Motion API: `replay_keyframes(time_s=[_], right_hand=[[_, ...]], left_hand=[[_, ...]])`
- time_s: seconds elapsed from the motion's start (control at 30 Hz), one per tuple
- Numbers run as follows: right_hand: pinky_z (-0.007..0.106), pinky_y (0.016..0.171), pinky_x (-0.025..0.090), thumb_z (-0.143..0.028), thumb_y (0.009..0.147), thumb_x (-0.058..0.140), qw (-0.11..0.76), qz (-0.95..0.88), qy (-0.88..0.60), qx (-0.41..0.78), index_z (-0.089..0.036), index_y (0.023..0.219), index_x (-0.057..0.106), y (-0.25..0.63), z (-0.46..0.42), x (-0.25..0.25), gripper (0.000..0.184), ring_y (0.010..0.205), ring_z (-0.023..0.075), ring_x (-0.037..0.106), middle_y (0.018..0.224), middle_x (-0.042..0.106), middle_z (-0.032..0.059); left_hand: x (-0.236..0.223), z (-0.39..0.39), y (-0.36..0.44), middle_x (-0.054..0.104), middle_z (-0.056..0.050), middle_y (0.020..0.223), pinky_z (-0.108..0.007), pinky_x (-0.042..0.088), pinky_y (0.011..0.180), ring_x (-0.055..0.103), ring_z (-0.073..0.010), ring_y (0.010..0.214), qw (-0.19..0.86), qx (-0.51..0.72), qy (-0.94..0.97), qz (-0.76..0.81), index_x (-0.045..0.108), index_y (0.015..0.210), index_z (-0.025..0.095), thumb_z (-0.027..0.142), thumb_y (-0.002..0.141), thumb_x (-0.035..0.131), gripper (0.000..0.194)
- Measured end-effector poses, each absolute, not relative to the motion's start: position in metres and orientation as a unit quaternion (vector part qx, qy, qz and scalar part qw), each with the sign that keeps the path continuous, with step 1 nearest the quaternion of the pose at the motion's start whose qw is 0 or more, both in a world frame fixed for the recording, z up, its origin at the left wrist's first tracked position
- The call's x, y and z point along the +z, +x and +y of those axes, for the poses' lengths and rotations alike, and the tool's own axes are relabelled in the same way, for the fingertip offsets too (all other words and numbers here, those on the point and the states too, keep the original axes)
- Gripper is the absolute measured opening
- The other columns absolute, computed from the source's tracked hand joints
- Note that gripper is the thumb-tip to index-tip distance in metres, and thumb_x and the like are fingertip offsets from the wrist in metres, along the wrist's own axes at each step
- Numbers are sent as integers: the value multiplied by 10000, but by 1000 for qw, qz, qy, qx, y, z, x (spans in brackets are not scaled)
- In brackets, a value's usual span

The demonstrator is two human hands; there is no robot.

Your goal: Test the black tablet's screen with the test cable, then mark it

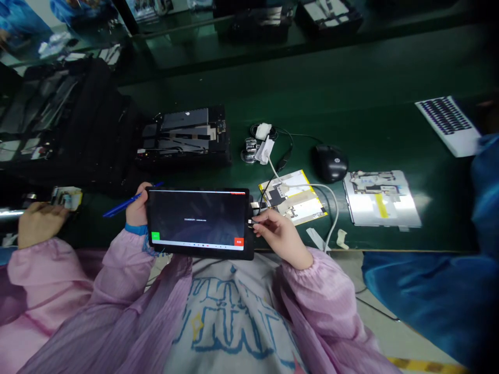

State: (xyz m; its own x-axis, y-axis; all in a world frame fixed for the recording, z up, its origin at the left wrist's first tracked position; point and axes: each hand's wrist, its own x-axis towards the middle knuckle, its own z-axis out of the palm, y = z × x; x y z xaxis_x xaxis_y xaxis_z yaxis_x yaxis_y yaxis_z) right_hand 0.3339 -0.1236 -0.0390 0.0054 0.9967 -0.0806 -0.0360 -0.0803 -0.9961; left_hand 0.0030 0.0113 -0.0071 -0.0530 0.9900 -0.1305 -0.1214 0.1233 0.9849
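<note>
The tablet (197,244) has tiny words I can't read; a blue sleeve (485,192) hides the end of the keyboard (448,123) at two o'clock.

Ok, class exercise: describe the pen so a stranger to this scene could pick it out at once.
Over the green workbench, find the black tablet. The blue pen sits in the left hand holding it, slanting outward, its bright blue standing out among nearby black and white things.

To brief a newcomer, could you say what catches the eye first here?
The lit tablet, centre front, stands out, held by the left hand, which grips a blue pen; the right hand pinches a cable plug at its edge. Further right on the green bench lies a black mouse.
</note>
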Motion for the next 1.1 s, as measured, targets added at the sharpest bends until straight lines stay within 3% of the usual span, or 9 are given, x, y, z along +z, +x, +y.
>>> replay_keyframes(time_s=[0.27,0.57,0.7,1.1], right_hand=[[324,585,550,-458,770,661,477,-481,-527,514,-207,773,607,334,-124,-38,257,653,178,639,766,662,47],[305,484,526,-540,731,671,442,-497,-523,533,-198,682,559,332,-113,-35,363,499,156,607,689,660,41],[307,480,523,-531,744,664,432,-512,-525,525,-202,687,561,332,-114,-34,349,509,163,608,685,664,44],[338,694,526,-266,893,557,367,-738,-520,223,-211,943,653,338,-124,-26,122,770,195,632,835,675,62]], left_hand=[[-12,11,2,488,27,574,-250,382,466,477,-126,489,520,512,442,522,546,735,208,469,667,711,316],[-15,8,-1,514,25,592,-254,391,479,475,-124,500,538,517,436,503,575,754,210,500,602,770,381],[-15,6,-2,513,32,609,-245,396,498,496,-117,521,544,521,431,497,567,781,213,444,677,729,301],[-14,-1,2,479,38,573,-234,383,491,485,-112,503,596,523,383,474,520,733,192,405,668,720,300]])
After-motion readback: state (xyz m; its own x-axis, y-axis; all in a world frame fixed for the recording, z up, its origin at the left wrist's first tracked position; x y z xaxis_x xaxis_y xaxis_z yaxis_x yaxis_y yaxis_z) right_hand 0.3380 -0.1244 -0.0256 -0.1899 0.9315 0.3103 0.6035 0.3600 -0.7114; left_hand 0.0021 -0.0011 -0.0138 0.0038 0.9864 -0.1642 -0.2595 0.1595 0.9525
